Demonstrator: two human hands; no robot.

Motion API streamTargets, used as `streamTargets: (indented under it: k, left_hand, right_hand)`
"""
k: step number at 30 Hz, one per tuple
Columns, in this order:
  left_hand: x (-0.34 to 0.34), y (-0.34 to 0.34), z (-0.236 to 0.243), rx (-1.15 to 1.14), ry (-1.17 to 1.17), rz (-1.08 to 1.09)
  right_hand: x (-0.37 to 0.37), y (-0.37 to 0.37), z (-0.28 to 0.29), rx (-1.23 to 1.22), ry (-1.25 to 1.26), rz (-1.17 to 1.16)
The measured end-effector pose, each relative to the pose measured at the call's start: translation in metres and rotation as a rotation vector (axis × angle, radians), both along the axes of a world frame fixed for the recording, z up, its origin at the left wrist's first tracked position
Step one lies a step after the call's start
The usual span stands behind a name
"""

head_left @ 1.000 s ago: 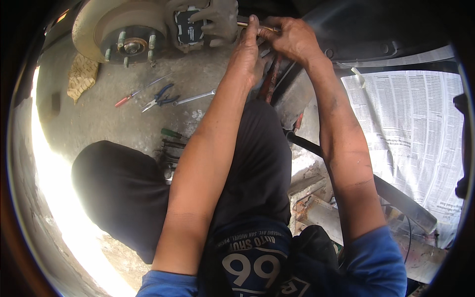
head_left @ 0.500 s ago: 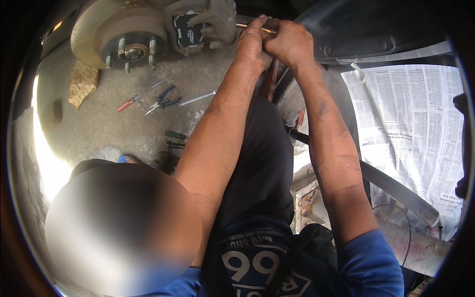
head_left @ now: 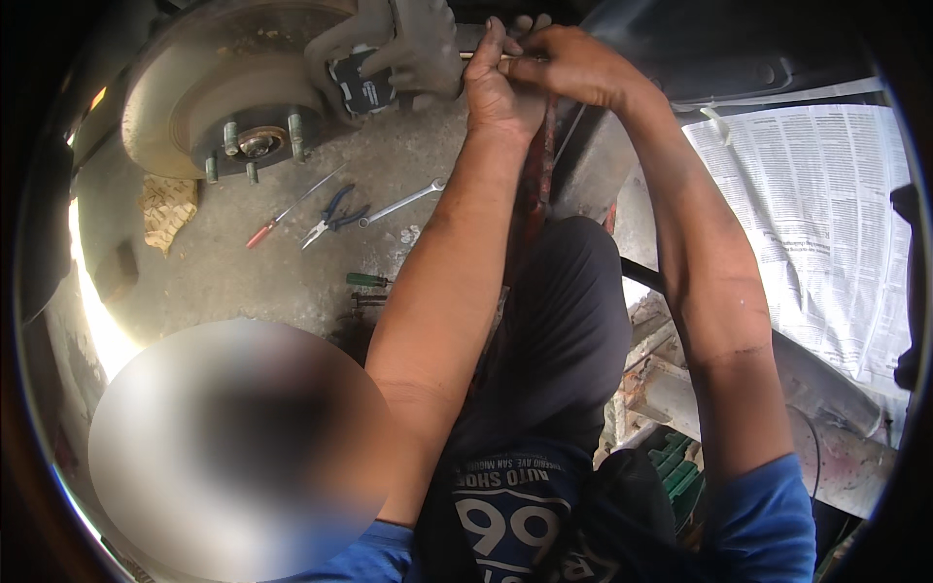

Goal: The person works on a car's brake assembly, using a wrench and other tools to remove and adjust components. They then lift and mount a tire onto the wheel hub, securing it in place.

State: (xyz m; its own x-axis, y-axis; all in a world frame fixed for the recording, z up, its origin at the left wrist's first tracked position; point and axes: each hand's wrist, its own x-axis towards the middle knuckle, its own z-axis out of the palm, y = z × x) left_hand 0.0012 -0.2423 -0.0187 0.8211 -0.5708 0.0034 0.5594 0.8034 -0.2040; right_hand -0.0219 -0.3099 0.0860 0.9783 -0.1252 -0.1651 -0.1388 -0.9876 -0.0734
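A thin shiny metal rod (head_left: 470, 55) runs from beside the brake caliper (head_left: 420, 49) into my two hands at the top middle. My left hand (head_left: 494, 95) is closed about it, thumb pointing up. From the right, my right hand (head_left: 583, 66) comes in with fingers bent onto the same rod. Fingers hide most of it, so its exact kind cannot be made out. A dark-backed brake pad (head_left: 362, 82) sits in the caliper, at the edge of the brake disc (head_left: 180, 87) with its wheel studs.
On the concrete floor lie a red-handled screwdriver (head_left: 260, 234), pliers (head_left: 330, 218), a combination wrench (head_left: 400, 203) and a green-handled tool (head_left: 365, 279). Crumpled tan paper (head_left: 167, 209) rests under the disc. Newspaper sheets (head_left: 807, 223) hang at right. A red metal bar (head_left: 540, 180) stands below my hands.
The view has shifted a little. My right hand has turned, its wrist and forearm swinging out to the right, while my left hand stays near the caliper.
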Motion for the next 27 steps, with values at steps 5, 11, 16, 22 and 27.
streamTargets:
  k: [5, 11, 16, 22, 27]
  left_hand:
    - [0.007, -0.015, -0.012, 0.012, 0.056, -0.034]
    - [0.016, -0.019, -0.024, 0.071, 0.047, -0.060]
    - [0.017, -0.012, -0.018, 0.166, 0.004, -0.124]
    - [0.022, -0.013, -0.026, 0.113, -0.008, -0.141]
    - [0.019, -0.009, -0.021, 0.146, -0.029, -0.145]
  right_hand:
    - [-0.014, 0.021, -0.008, -0.166, -0.061, -0.145]
    - [-0.014, 0.027, -0.013, -0.228, -0.132, -0.184]
    - [-0.021, 0.039, 0.001, -0.157, -0.140, -0.232]
    - [-0.018, 0.042, -0.003, -0.184, -0.082, -0.316]
    - [-0.022, 0.047, 0.005, -0.159, -0.101, -0.317]
